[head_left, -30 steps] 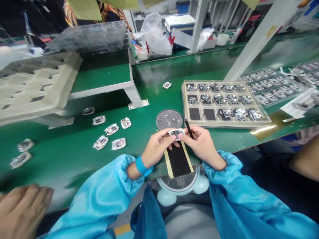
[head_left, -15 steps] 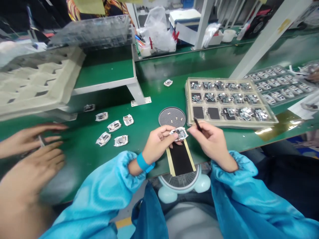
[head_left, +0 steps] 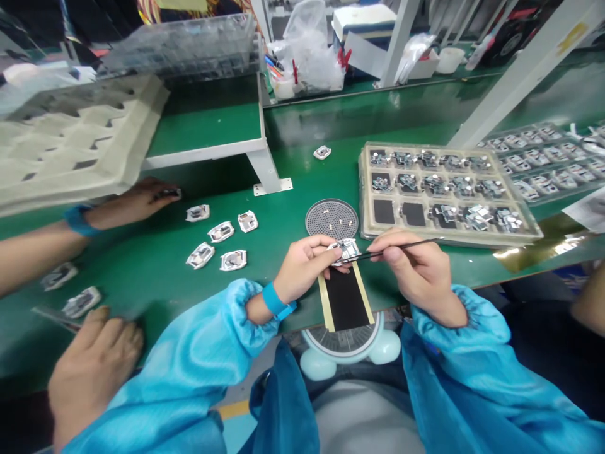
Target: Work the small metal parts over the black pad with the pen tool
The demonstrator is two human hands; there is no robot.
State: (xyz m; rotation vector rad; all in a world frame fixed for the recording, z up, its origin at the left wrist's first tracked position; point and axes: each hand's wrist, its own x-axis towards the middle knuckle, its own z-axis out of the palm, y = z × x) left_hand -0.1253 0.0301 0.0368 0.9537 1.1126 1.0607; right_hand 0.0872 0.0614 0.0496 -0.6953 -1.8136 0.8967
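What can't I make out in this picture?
Head view, held casing: underside, hidden by its top and the left hand.
Head view, tweezers: whether the tips pinch anything, too small.
Head view, bits on the round tray: what they are, too small.
Head view, left tray: outer end, cut off by the picture's left edge.

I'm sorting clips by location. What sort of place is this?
Probably a small-electronics assembly workshop: a long green bench, a divided tray of what look like circuit parts, and a white-framed part in the left hand, with a thin black tool in the right hand.
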